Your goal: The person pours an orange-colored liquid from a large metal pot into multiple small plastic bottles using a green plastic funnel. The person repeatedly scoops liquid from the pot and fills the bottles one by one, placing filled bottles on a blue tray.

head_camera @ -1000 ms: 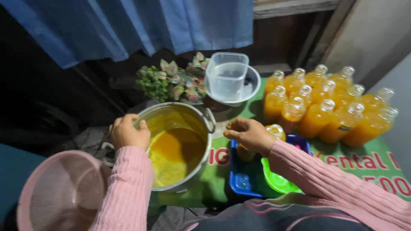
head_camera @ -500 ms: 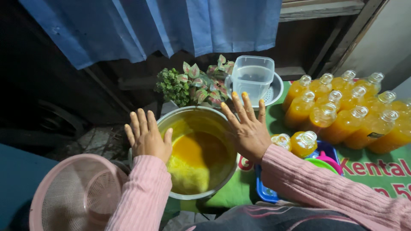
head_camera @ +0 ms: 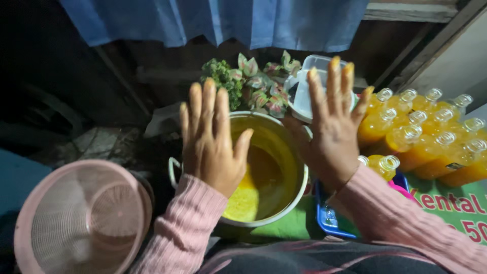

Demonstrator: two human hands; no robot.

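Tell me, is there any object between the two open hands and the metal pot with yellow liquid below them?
Nothing visible is in the way. The left hand and right hand are spread open, empty, above the round metal pot of yellow liquid, whose mouth has no lid. The pink plastic strainer basket lies off to the left.

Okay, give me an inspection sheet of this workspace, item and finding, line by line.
Surface: green printed cover, partly hidden.
Job's things: metal pot holding yellow liquid.
Clutter: orange-filled bottles in rows, clear plastic tub, blue tray, pink strainer basket, potted plants.
Hands: left hand and right hand raised flat over the pot, fingers spread, holding nothing.
Cables: nothing seen.
Surroundings: blue curtain, dim.
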